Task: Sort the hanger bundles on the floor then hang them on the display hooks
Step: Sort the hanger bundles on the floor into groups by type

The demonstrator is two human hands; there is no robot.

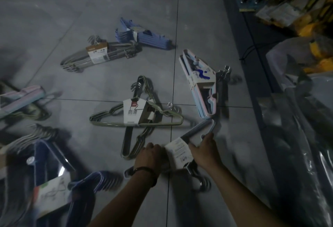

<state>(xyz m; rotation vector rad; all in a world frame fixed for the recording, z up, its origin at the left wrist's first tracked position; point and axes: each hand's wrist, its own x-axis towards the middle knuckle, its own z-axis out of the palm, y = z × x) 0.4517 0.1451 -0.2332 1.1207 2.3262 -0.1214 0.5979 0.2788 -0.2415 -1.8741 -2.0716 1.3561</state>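
Both my hands hold one grey hanger bundle (195, 133) with a white paper label, low on the grey tiled floor. My left hand (151, 153) grips its left part beside the label. My right hand (204, 145) grips its right arm near the label. Its metal hooks (200, 180) point toward me. Other bundles lie around: green wire hangers (108, 119) with a white label in the middle, a pink and blue bundle (200, 82) to the right, a grey bundle (84, 58) and a blue bundle (149, 37) farther off.
More bundles lie at the left edge (21, 98) and near left, a dark blue one (45, 162) among them. Shelving with yellow packaged goods (295, 1) and plastic-wrapped items (297, 118) fills the right side. Bare floor tiles (54, 10) lie at the far left.
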